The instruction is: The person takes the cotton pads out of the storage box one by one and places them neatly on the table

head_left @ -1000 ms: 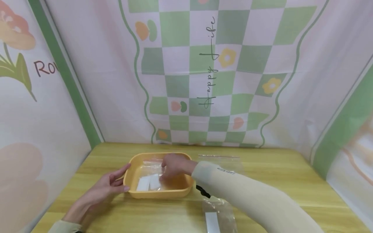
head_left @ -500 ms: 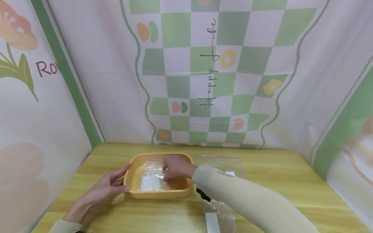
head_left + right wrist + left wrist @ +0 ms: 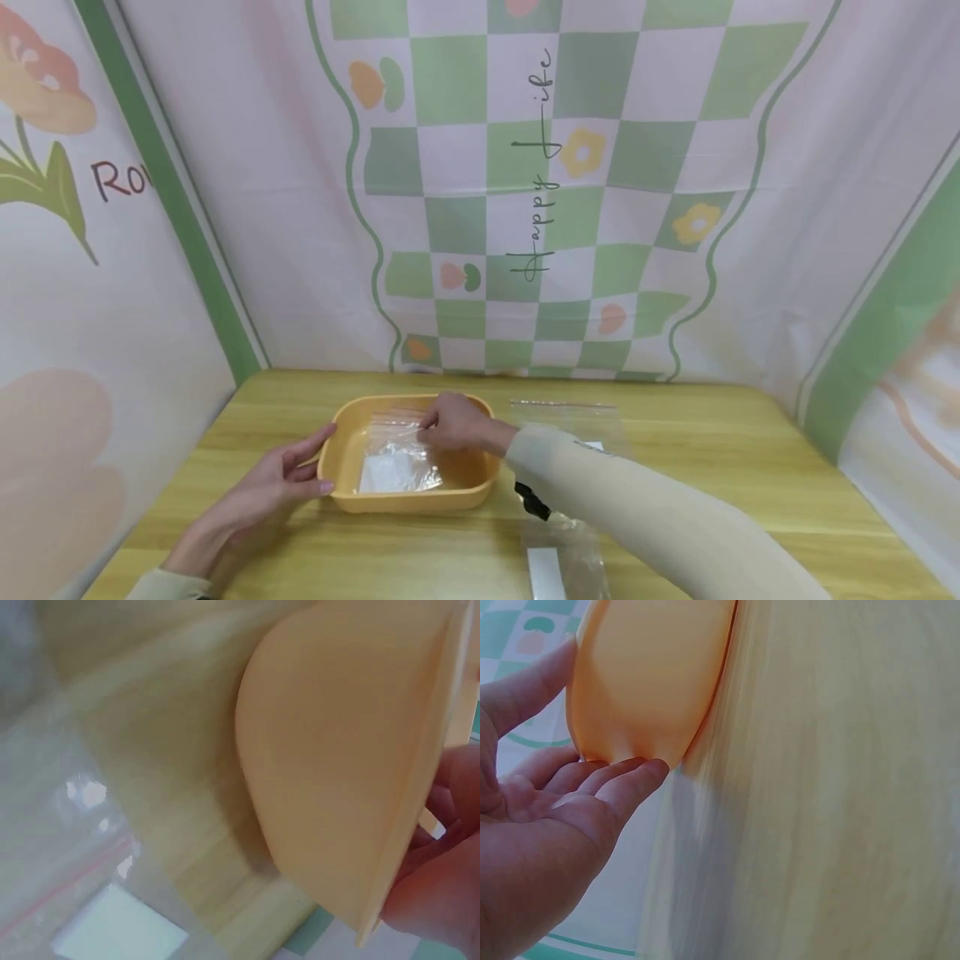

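Observation:
In the head view, my left hand (image 3: 273, 479) rests at the left end of a yellow plastic basin (image 3: 408, 502), fingertips and thumb spread against its wall. The left wrist view shows those extended fingers (image 3: 634, 787) against the basin's outer side. My right hand (image 3: 461, 423) reaches over the basin's right side. Its thumb and index finger pinch the upper right part of a clear zip-lock bag (image 3: 408, 437) inside. A white card-like piece (image 3: 386, 473) shows in the bag's lower part. In the right wrist view, the basin wall hides the fingertips.
Right of the basin, a clear zip-lock bag (image 3: 558, 410) lies at the back, partly under the right sleeve (image 3: 637, 500). Nearer the front lies another clear bag (image 3: 585, 562) with a white piece (image 3: 545, 573). Printed curtains stand behind and beside the wooden table (image 3: 712, 425).
My right fingers have come together at the bag's upper right part and drawn slightly back. The bag and white pieces inside the basin have shifted. The left hand stays in place.

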The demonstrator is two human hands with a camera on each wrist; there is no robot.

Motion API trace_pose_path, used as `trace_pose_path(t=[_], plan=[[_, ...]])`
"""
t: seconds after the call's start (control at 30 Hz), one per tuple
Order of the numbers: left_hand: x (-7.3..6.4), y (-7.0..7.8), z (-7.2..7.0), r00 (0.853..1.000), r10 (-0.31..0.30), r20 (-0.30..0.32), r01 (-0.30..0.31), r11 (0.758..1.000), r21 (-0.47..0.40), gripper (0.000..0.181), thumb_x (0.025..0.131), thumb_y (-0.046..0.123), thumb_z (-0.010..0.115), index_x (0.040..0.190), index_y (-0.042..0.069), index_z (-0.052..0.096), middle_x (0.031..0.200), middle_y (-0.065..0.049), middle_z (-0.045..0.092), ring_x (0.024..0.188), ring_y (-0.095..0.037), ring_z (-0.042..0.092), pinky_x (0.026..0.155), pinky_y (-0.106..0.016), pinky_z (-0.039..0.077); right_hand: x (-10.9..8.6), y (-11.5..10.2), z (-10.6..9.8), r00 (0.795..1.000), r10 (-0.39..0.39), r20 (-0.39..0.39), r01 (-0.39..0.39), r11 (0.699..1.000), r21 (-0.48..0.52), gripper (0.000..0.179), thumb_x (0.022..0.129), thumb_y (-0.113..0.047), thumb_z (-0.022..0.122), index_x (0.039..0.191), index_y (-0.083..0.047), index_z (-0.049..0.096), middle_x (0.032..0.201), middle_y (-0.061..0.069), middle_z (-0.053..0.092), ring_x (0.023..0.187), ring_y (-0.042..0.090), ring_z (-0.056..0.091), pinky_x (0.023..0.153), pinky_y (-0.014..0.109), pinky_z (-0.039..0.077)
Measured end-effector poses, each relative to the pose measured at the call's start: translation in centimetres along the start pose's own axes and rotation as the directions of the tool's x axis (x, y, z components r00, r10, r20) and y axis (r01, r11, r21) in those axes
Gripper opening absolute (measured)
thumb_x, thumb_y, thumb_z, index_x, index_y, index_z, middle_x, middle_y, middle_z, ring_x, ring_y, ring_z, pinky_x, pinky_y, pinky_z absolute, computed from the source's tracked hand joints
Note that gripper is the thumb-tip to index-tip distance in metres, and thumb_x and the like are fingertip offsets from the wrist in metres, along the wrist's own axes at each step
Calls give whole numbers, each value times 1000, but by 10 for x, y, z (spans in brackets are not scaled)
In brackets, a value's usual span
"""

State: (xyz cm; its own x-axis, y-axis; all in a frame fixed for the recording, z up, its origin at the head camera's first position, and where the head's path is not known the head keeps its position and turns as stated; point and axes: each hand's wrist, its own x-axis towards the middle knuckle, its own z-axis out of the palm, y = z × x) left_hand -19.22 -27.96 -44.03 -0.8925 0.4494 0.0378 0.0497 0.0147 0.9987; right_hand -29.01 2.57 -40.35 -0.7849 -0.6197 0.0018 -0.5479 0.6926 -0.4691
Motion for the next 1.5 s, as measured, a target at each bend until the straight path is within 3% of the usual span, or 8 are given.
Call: trace_pose_path(t=[0.2, 0.33, 0.47, 0.57, 0.7, 0.8, 1.13, 1.5], plan=[[-1, 1, 0, 1000, 7, 1, -7, 1000, 8, 93, 94, -3, 73, 161, -10, 10, 167, -32, 2, 145, -60, 24, 107, -34, 51, 0, -3, 1, 999, -48, 16, 46, 996, 81, 22, 101, -17, 71, 115, -5, 82, 102, 5, 80, 70, 3, 59, 66, 18, 51], [-1, 1, 0, 1000, 6, 4, -6, 1000, 12, 92, 94, -2, 73, 161, -10, 10, 167, -32, 2, 146, -60, 23, 107, -34, 51, -1, -10, 4, 1000, 4, 17, -8, 970, 243, 33, 96, -12, 78, 127, -1, 75, 103, 5, 81, 72, 8, 71, 66, 21, 59], [-1, 1, 0, 1000, 4, 8, -4, 1000, 11, 93, 94, -2, 73, 162, -10, 10, 167, -32, 3, 146, -59, 24, 108, -33, 50, -2, -18, 8, 999, 49, -17, -39, 935, 354, 42, 86, -5, 86, 127, 0, 75, 91, 2, 79, 72, 9, 71, 64, 22, 60], [0, 0, 0, 1000, 2, 12, -2, 1000, 12, 93, 94, -2, 73, 162, -10, 10, 167, -32, 3, 146, -59, 24, 108, -33, 50, -4, -24, 11, 997, 78, -29, -54, 872, 487, 44, 83, -1, 88, 125, 3, 74, 98, 8, 77, 71, 11, 69, 63, 28, 62], [0, -1, 0, 1000, 3, 14, -3, 1000, 15, 93, 94, -1, 73, 162, -9, 9, 167, -33, 4, 146, -59, 24, 108, -33, 50, -5, -29, 16, 993, 119, 12, -97, 739, 667, 55, 81, 6, 87, 132, 6, 68, 113, 17, 74, 66, 17, 70, 61, 35, 65], [0, -1, -1, 1000, 6, 12, -6, 1000, 21, 93, 94, -1, 73, 162, -10, 9, 166, -33, 5, 145, -60, 25, 107, -33, 51, -5, -32, 18, 990, 133, 36, -120, 700, 704, 64, 80, 10, 85, 139, 6, 64, 124, 21, 72, 63, 17, 70, 59, 34, 65], [1, -2, -1, 1000, 12, 12, -13, 1000, 28, 92, 94, -2, 72, 162, -10, 10, 166, -34, 7, 145, -60, 26, 107, -33, 51, -11, -36, 12, 982, 157, 103, -184, 691, 699, 84, 78, 11, 86, 154, -1, 51, 154, 16, 55, 58, 18, 68, 58, 32, 64], [1, -2, -1, 1000, 14, 6, -14, 999, 51, 92, 94, -1, 73, 162, -9, 11, 167, -33, 3, 145, -60, 26, 107, -33, 51, -22, -36, 0, 991, 102, 82, -130, 701, 701, 100, 78, 11, 87, 163, -5, 36, 168, 12, 34, 63, 22, 71, 62, 33, 65]])
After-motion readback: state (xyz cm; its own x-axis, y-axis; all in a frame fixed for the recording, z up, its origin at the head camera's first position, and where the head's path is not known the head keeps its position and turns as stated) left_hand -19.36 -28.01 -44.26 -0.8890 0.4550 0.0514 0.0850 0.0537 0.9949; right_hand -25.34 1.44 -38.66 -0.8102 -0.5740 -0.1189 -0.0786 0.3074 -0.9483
